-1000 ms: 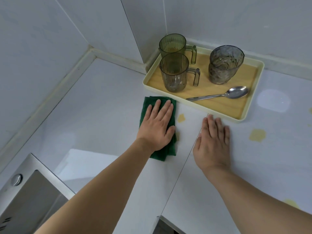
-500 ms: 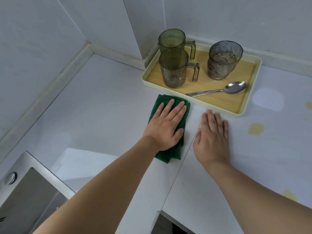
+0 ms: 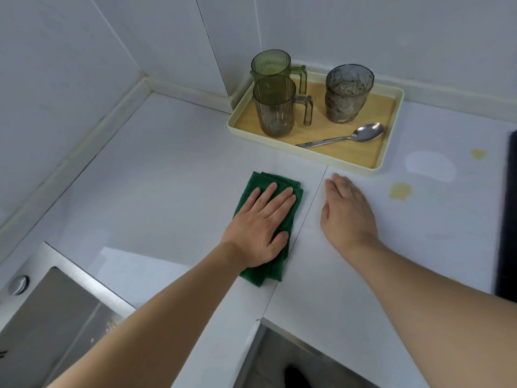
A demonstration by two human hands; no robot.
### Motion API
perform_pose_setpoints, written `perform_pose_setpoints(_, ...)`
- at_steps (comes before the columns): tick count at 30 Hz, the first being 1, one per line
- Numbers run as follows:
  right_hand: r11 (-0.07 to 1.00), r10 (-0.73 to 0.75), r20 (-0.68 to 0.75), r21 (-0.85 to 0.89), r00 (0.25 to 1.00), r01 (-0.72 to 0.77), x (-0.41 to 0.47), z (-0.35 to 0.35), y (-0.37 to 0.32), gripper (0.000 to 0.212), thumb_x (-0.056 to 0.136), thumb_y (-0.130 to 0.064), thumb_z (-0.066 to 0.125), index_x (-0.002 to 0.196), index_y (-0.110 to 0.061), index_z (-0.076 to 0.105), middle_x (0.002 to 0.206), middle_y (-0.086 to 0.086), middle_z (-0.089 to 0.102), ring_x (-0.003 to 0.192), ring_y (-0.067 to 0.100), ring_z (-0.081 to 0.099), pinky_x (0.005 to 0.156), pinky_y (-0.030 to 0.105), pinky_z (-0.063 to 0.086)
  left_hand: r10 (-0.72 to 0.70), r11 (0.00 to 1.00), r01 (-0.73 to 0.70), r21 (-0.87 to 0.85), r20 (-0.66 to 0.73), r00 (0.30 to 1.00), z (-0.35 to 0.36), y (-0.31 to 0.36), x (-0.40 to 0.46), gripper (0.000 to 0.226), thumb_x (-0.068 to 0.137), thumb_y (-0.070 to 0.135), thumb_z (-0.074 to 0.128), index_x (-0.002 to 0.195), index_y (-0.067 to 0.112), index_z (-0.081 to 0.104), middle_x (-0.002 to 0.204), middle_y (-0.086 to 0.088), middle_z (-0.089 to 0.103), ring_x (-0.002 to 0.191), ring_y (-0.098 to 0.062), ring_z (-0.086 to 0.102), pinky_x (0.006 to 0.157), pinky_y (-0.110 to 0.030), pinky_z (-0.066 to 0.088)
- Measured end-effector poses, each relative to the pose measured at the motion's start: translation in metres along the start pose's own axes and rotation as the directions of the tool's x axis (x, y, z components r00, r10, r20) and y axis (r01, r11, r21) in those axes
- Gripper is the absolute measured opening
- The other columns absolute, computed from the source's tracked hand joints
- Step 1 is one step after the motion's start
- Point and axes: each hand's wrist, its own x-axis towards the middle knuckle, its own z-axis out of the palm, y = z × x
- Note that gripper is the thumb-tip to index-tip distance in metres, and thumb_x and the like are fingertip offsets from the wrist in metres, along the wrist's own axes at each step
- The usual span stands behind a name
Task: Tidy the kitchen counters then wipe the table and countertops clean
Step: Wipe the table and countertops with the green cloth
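A folded green cloth lies on the white countertop. My left hand presses flat on it with straight fingers. Just right of the counter seam, my right hand rests flat on the bare countertop, fingers together, holding nothing. Yellowish stains mark the counter to the right of that hand, with another stain farther right.
A cream tray in the back corner holds two green ribbed mugs, a grey tumbler and a spoon. A steel sink sits at lower left. A dark cooktop edge runs along the right. Tiled walls close the corner.
My left hand has slid the green cloth back toward me, away from the tray. The spot near the seam no longer shows. My right hand stays in place.
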Motion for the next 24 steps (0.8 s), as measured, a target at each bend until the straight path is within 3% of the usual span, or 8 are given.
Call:
perform_pose_setpoints(3, 0.996, -0.061, 0.010, -0.066, 0.998, 0.061, -0.005, 0.000, 0.011, 0.051, 0.103, -0.029, 0.021, 0.149, -0.011, 0.033, 0.158, 0.005, 0.025, 0.146, 0.023, 0.020, 0.120, 0.036, 0.012, 0.043, 0.999, -0.043, 0.008, 0.025, 0.999, 0.009, 0.009, -0.035, 0.070, 0.096, 0.048, 0.022, 0.158, 0.022, 0.002, 0.164, 0.007, -0.005, 0.150, -0.018, -0.018, 0.122, -0.045, -0.003)
perform_pose_setpoints(6, 0.999, -0.007, -0.076, -0.043, 0.997, 0.003, -0.010, 0.007, 0.012, 0.060, 0.098, -0.034, 0.017, 0.143, -0.004, 0.043, 0.151, 0.011, 0.038, 0.141, 0.028, 0.033, 0.118, 0.041, 0.020, 0.058, 0.998, -0.058, 0.004, 0.042, 0.997, 0.011, 0.010, -0.040, 0.071, 0.095, 0.046, 0.026, 0.158, 0.022, 0.002, 0.164, 0.007, -0.005, 0.150, -0.018, -0.018, 0.122, -0.047, -0.002)
perform_pose_setpoints(12, 0.997, 0.063, -0.078, -0.041, 0.995, -0.066, -0.005, 0.011, 0.013, 0.061, 0.098, -0.032, 0.015, 0.147, -0.003, 0.034, 0.156, 0.013, 0.029, 0.146, 0.027, 0.022, 0.121, 0.041, 0.014, 0.069, 0.998, -0.069, 0.000, 0.047, 0.997, 0.008, 0.006, -0.021, 0.075, 0.092, 0.048, 0.029, 0.158, 0.020, 0.006, 0.165, 0.004, -0.001, 0.150, -0.020, -0.014, 0.122, -0.048, 0.000)
perform_pose_setpoints(24, 0.997, 0.049, -0.086, -0.057, 0.995, -0.054, -0.002, 0.012, 0.016, 0.056, 0.096, -0.024, 0.022, 0.143, 0.000, 0.041, 0.152, 0.016, 0.036, 0.143, 0.030, 0.028, 0.118, 0.044, 0.022, 0.133, 0.990, -0.135, 0.039, 0.053, 0.990, -0.012, 0.004, 0.067, 0.078, 0.088, 0.051, 0.022, 0.158, 0.024, 0.001, 0.165, 0.006, -0.006, 0.150, -0.018, -0.016, 0.122, -0.045, -0.005)
